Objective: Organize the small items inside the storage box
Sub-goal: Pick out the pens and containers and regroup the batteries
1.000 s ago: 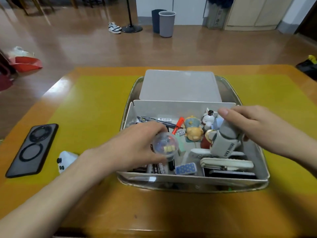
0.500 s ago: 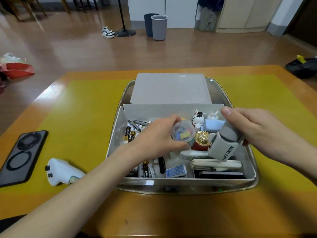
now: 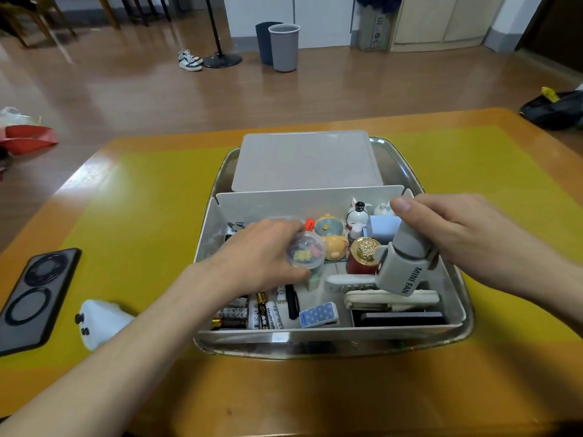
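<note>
A white storage box (image 3: 210,225) sits in a metal tray (image 3: 467,329) on the table. My left hand (image 3: 258,257) is inside the box, closed around a clear round capsule (image 3: 305,254) with small coloured pieces in it. My right hand (image 3: 467,234) grips a grey mini fan (image 3: 402,269) over the box's right half. Below lie several batteries (image 3: 252,312), a blue dotted eraser (image 3: 318,314), a black pen (image 3: 291,301), white remotes (image 3: 391,299) and a dark flat device (image 3: 400,318). At the back stand a yellow figurine (image 3: 331,238), a red jar with a gold lid (image 3: 362,255), a blue cube (image 3: 381,228) and small white figures (image 3: 358,211).
The box's frosted lid (image 3: 304,160) lies in the tray behind the box. On the yellow mat (image 3: 142,200) to the left lie a black phone (image 3: 33,298) and a white gadget (image 3: 101,321). Bins (image 3: 282,45), shoes and bags are on the floor beyond the table.
My left hand has carried the capsule from the box's front middle towards the back, beside the yellow figurine. The right hand keeps hold of the mini fan in about the same place.
</note>
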Available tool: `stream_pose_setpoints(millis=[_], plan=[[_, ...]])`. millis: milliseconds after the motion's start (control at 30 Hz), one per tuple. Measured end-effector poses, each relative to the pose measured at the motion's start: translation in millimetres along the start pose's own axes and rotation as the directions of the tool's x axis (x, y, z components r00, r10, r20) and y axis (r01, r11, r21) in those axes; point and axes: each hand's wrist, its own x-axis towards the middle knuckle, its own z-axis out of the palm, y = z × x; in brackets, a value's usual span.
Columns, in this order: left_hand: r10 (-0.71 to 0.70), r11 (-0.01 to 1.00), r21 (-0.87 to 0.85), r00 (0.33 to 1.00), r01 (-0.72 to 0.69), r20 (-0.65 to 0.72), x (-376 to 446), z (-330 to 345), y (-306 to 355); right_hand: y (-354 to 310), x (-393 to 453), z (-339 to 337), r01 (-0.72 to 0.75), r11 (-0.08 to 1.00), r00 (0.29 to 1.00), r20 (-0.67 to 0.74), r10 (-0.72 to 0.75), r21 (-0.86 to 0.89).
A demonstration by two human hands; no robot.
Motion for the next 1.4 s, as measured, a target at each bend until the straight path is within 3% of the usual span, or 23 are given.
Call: stream_pose_setpoints(millis=[300,400,433,500,567,633,667,700,733,767,800,867,1133,1233,1400], plan=[[-0.032,0.987,-0.157,0.999,0.033,0.014,1.4,7.1,1.3,4.2,2.6,6.9,0.013,0.999,1.000,-0.025,-0.012,0.045],[-0.098,0.970,-0.226,0.995,0.093,-0.008,-3.0,-5.1,-8.2,-0.6,8.6,13.5,-0.072,0.971,0.997,-0.011,0.077,0.229],[-0.137,0.957,-0.263,0.990,0.124,-0.031,-5.2,-11.2,-12.4,-4.0,11.9,17.2,-0.148,0.910,0.989,0.047,0.140,0.386],[-0.216,0.923,-0.346,0.971,0.169,-0.099,-11.1,-23.6,-20.5,-12.5,18.6,27.4,-0.319,0.671,0.948,0.230,0.220,0.669],[-0.264,0.897,-0.405,0.949,0.176,-0.172,-18.0,-33.9,-28.3,-25.1,26.9,37.4,-0.406,0.468,0.914,0.338,0.224,0.785],[-0.293,0.882,-0.437,0.932,0.176,-0.215,-24.4,-40.8,-34.9,-38.8,35.5,45.8,-0.416,0.452,0.909,0.362,0.206,0.789],[-0.304,0.877,-0.446,0.925,0.180,-0.226,-27.1,-42.9,-38.0,-43.9,40.4,50.1,-0.377,0.567,0.925,0.322,0.200,0.732],[-0.311,0.875,-0.447,0.922,0.183,-0.231,-29.4,-44.1,-40.9,-47.4,45.7,54.5,-0.301,0.755,0.950,0.251,0.185,0.583],[-0.312,0.877,-0.443,0.921,0.186,-0.233,-31.5,-44.7,-43.7,-51.8,49.9,58.8,-0.213,0.919,0.969,0.193,0.155,0.333],[-0.308,0.880,-0.437,0.922,0.184,-0.233,-33.5,-44.5,-46.4,-55.2,52.0,64.3,-0.127,0.991,0.979,0.164,0.120,0.032],[-0.302,0.883,-0.433,0.924,0.179,-0.233,-35.4,-44.1,-48.7,-57.3,53.0,71.1,-0.044,0.970,0.984,0.157,0.083,-0.239],[-0.286,0.890,-0.426,0.928,0.164,-0.239,-39.4,-43.6,-51.0,-60.5,52.9,85.5,0.086,0.859,0.982,0.186,0.011,-0.504],[-0.222,0.932,-0.337,0.947,0.136,-0.231,-53.9,-48.7,-48.0,-74.7,52.5,128.2,0.183,0.715,0.980,0.180,-0.081,-0.675],[-0.192,0.947,-0.299,0.955,0.119,-0.228,-53.7,-45.0,-47.3,-76.1,55.2,114.4,0.121,0.768,0.978,0.210,0.018,-0.628],[-0.128,0.942,-0.327,0.979,0.071,-0.158,-47.4,-30.5,-30.8,-66.1,56.5,40.2,-0.123,0.902,0.969,0.148,0.200,-0.414]])
